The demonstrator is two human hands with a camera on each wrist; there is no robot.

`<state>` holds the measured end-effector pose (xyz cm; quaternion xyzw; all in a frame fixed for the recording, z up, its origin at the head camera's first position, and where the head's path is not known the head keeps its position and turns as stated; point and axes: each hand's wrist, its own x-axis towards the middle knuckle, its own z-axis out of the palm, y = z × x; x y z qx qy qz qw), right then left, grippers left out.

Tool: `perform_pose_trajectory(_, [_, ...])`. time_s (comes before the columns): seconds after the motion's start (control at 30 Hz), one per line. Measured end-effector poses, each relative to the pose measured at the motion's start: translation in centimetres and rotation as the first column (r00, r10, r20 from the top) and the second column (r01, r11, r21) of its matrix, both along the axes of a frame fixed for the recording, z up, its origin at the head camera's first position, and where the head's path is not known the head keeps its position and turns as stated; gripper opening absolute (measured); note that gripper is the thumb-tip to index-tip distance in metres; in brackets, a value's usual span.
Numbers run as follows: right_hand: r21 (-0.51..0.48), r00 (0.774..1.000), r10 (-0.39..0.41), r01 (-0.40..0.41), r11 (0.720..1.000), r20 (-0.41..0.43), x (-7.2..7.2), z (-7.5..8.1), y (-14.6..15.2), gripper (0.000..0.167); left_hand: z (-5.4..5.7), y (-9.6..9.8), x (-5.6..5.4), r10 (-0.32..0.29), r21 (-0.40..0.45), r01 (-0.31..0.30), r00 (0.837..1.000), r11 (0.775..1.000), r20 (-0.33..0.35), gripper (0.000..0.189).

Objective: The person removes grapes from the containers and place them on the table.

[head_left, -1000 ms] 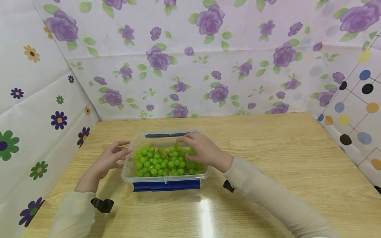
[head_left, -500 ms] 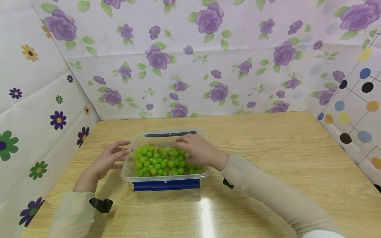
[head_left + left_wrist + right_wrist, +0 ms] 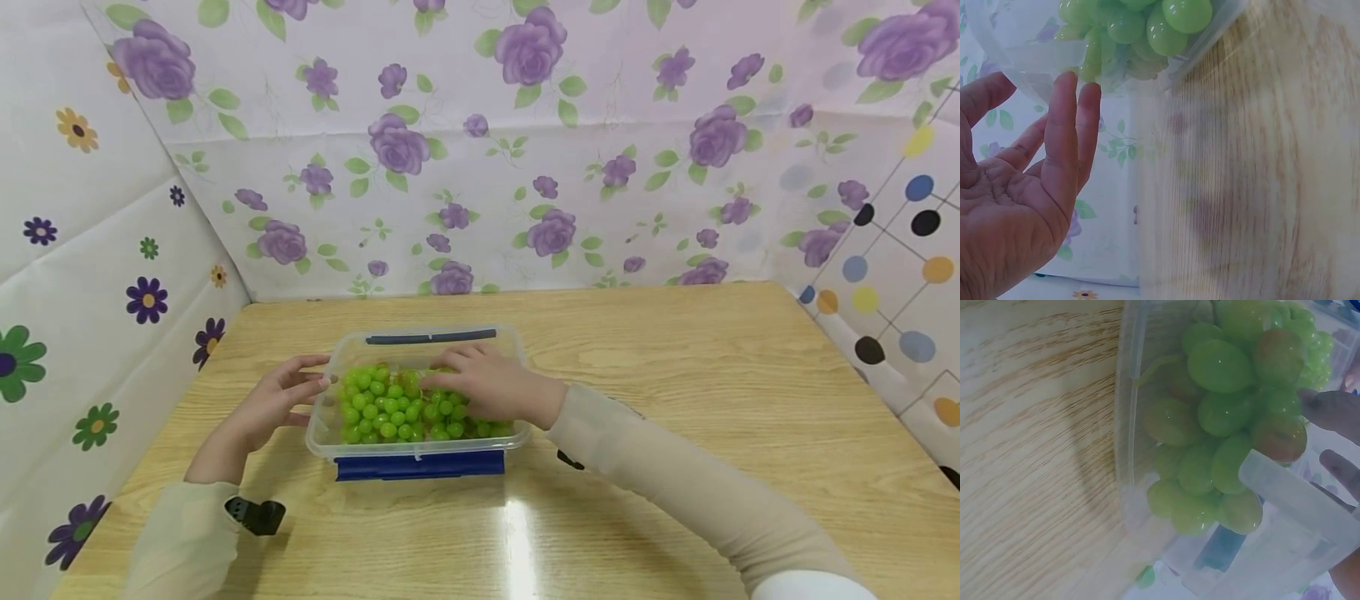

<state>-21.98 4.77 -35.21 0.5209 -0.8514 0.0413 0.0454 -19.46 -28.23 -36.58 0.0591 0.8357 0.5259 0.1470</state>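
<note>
Green grapes (image 3: 382, 408) in bunches fill much of a clear plastic container (image 3: 322, 450) with blue side latches, which has no lid on. My left hand (image 3: 273, 400) is at its left end, fingers extended and spread, fingertips right at the wall. The left wrist view shows the same hand (image 3: 1016, 194) palm up beside the container, below the grapes (image 3: 1129, 25). My right hand (image 3: 498, 385) reaches over the right rim, its loosely bent fingers over the right-hand grapes. In the right wrist view, its fingers (image 3: 1335, 412) appear apart beside the grapes (image 3: 1222, 419), seen through the wall.
The container stands on a wood-grain table (image 3: 660, 358). A purple-flowered sheet (image 3: 480, 200) hangs behind it, with patterned sheets at both sides. Black straps with small devices (image 3: 258, 515) sit on the wrists.
My right hand has moved left and a little lower into the container, covering more of the right-hand grapes. The left hand and the container have stayed in place.
</note>
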Motion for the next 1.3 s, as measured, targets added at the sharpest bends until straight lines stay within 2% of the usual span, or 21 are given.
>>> perform_pose_trajectory(0.13, [0.027,1.000,0.019,-0.019,0.999,-0.023,0.1,-0.1,-0.2,0.057,-0.2,-0.2,0.1,-0.008,0.010,0.008,1.000,1.000,-0.004,0.060])
perform_pose_trajectory(0.43, [0.059,0.999,0.039,-0.039,0.998,-0.015,0.0,-0.2,-0.4,0.055,0.0,-0.3,0.1,-0.019,0.000,0.019,1.000,1.000,0.020,0.065])
perform_pose_trajectory(0.77, [0.163,1.000,0.023,-0.022,0.986,-0.005,0.1,0.1,-0.9,0.059,0.0,-0.4,0.1,-0.024,0.005,0.024,0.999,1.000,0.046,0.066])
perform_pose_trajectory(0.97, [0.256,0.999,0.022,-0.014,0.967,-0.032,0.4,0.1,-1.4,0.061,0.0,-0.5,0.1,-0.024,0.012,0.023,0.999,1.000,0.049,0.067])
perform_pose_trajectory(1.3, [0.227,0.999,0.034,-0.033,0.973,0.003,0.1,-0.9,-1.8,0.059,0.0,-0.6,0.1,-0.015,0.019,0.013,0.997,1.000,0.077,0.068])
